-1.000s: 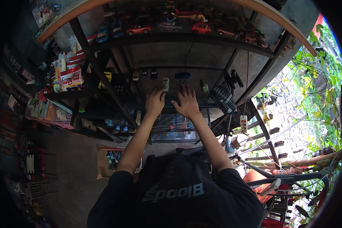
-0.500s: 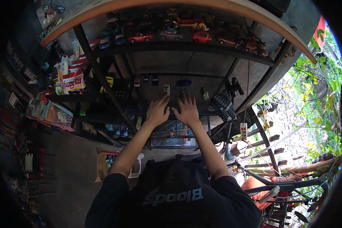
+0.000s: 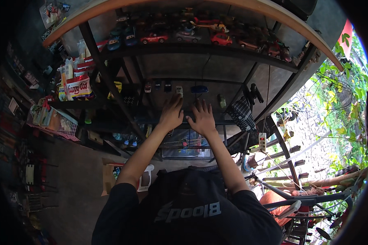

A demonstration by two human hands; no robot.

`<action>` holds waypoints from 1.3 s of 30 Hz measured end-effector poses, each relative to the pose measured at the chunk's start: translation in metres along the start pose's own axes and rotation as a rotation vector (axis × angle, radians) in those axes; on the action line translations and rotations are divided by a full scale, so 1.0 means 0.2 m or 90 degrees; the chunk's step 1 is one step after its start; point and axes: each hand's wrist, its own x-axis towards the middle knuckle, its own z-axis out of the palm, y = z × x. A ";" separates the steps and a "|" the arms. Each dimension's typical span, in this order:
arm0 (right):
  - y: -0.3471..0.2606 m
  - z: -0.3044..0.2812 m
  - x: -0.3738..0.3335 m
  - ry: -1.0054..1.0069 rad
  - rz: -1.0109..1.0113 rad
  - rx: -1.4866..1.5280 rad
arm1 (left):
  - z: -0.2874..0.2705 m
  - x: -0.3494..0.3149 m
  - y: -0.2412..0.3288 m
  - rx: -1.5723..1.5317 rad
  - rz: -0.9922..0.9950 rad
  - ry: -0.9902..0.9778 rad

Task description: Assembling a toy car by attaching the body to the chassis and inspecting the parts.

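My left hand [image 3: 171, 113] reaches over the dark middle shelf [image 3: 151, 107], fingers stretched forward. Its fingertips are at the near end of a small white toy car [image 3: 179, 90]; whether they press on it I cannot tell. Beside it my right hand [image 3: 202, 118] lies palm down with fingers spread, holding nothing. Just beyond those fingertips is a blue toy car [image 3: 199, 88], turned sideways. A green toy car [image 3: 221, 100] stands to the right. Left of the white car are a red-and-white toy car [image 3: 147, 87] and two small dark items [image 3: 167, 87].
An upper shelf [image 3: 159, 51] above my hands carries many toy cars. Snack packs [image 3: 78, 86] fill a side shelf at left. A checkered cloth [image 3: 241, 113] hangs at right, near a power strip [image 3: 262, 141]. A cardboard box [image 3: 108, 179] sits on the floor.
The white toy car has shifted slightly farther back on the shelf, and my left fingertips have moved forward with it. My right hand stays in nearly the same place, still spread.
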 end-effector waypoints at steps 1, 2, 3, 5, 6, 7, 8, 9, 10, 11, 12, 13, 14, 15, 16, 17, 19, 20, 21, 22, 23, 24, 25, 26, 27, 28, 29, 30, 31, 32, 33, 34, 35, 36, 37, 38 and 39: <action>0.00 -0.01 0.00 0.003 0.000 0.000 | 0.01 0.00 -0.01 0.000 0.000 0.000; -0.01 -0.01 0.00 0.003 0.000 0.000 | 0.02 0.00 -0.03 -0.009 -0.001 -0.005; -0.01 0.00 0.00 0.002 0.001 -0.002 | 0.03 0.01 -0.03 -0.019 -0.001 -0.008; -0.01 0.01 0.00 0.002 0.002 -0.005 | 0.05 0.01 -0.05 -0.020 -0.002 -0.010; -0.01 0.01 0.00 0.001 0.005 -0.001 | 0.04 0.02 -0.05 -0.022 -0.003 -0.013; 0.00 0.01 0.00 -0.001 0.007 0.004 | 0.04 0.03 -0.04 -0.024 0.000 -0.013; 0.01 0.01 0.00 0.000 0.010 0.002 | 0.04 0.04 -0.03 -0.009 -0.008 -0.023; 0.00 0.00 0.00 0.000 0.009 -0.002 | 0.03 0.04 -0.03 0.007 -0.018 -0.033; 0.00 0.00 0.00 0.000 0.008 -0.006 | 0.03 0.04 -0.04 0.007 -0.017 -0.032; -0.01 0.00 0.00 0.001 0.007 -0.006 | 0.04 0.04 -0.05 0.003 -0.011 -0.023; -0.01 0.00 0.00 0.000 0.006 -0.001 | 0.05 0.04 -0.06 -0.001 -0.004 -0.014; -0.02 -0.01 0.00 -0.001 0.005 0.003 | 0.05 0.04 -0.07 0.000 -0.004 -0.012; -0.03 -0.01 -0.01 0.001 0.003 0.003 | 0.05 0.04 -0.08 0.026 0.010 -0.012; -0.02 -0.01 -0.01 -0.002 0.007 -0.004 | 0.05 0.05 -0.08 0.050 0.027 -0.011; -0.02 0.00 -0.01 -0.004 0.010 -0.011 | 0.04 0.06 -0.07 0.051 0.028 -0.009; -0.01 0.00 -0.01 -0.002 0.010 -0.011 | 0.03 0.06 -0.06 0.061 0.029 -0.020; -0.01 0.00 -0.01 0.006 0.013 -0.006 | 0.02 0.04 -0.04 0.071 0.029 -0.032; -0.01 0.00 -0.02 0.006 0.014 -0.005 | 0.02 0.03 -0.04 0.038 0.013 -0.040; -0.01 0.00 -0.01 0.003 0.014 -0.006 | 0.02 0.02 -0.04 0.006 -0.004 -0.048; -0.02 0.00 -0.01 0.000 0.015 -0.007 | 0.02 0.02 -0.04 0.007 -0.004 -0.049; -0.02 0.01 -0.01 0.000 0.016 -0.006 | 0.03 0.02 -0.05 0.008 0.008 -0.023; -0.02 0.00 -0.01 0.001 0.015 -0.009 | 0.03 0.01 -0.05 0.008 0.020 0.002; -0.02 0.00 -0.01 0.001 0.013 -0.011 | 0.04 0.01 -0.05 0.007 0.019 0.002; -0.02 0.00 -0.01 0.000 0.014 -0.012 | 0.04 0.02 -0.05 0.011 0.017 -0.010; -0.02 0.00 0.00 0.001 0.017 -0.009 | 0.05 0.02 -0.05 0.015 0.016 -0.022; -0.01 0.01 0.00 0.002 0.020 -0.006 | 0.05 0.03 -0.05 0.014 0.016 -0.022; 0.00 0.01 0.00 0.000 0.020 -0.007 | 0.05 0.04 -0.06 0.030 0.015 -0.042; -0.01 0.01 0.00 0.002 0.021 -0.007 | 0.05 0.04 -0.07 0.047 0.014 -0.063; -0.01 0.01 0.00 0.004 0.023 -0.008 | 0.05 0.04 -0.07 0.046 0.013 -0.065; -0.01 0.01 0.00 0.003 0.024 -0.007 | 0.06 0.04 -0.07 0.036 0.012 -0.065; -0.01 0.01 0.01 0.002 0.023 -0.008 | 0.06 0.05 -0.07 0.026 0.011 -0.064; 0.00 0.00 0.01 0.002 0.022 -0.010 | 0.06 0.05 -0.07 0.025 0.011 -0.065; -0.01 0.00 0.00 0.001 0.024 -0.011 | 0.06 0.05 -0.08 0.026 0.007 -0.071; -0.01 0.00 0.00 0.000 0.022 -0.010 | 0.06 0.06 -0.08 0.026 0.003 -0.076; -0.01 0.00 0.00 -0.001 0.020 -0.009 | 0.06 0.06 -0.08 0.023 0.005 -0.075; -0.02 0.00 0.00 -0.001 0.021 -0.012 | 0.06 0.06 -0.08 0.016 -0.012 -0.071; -0.02 0.00 -0.01 -0.003 0.022 -0.011 | 0.06 0.06 -0.09 0.010 -0.029 -0.066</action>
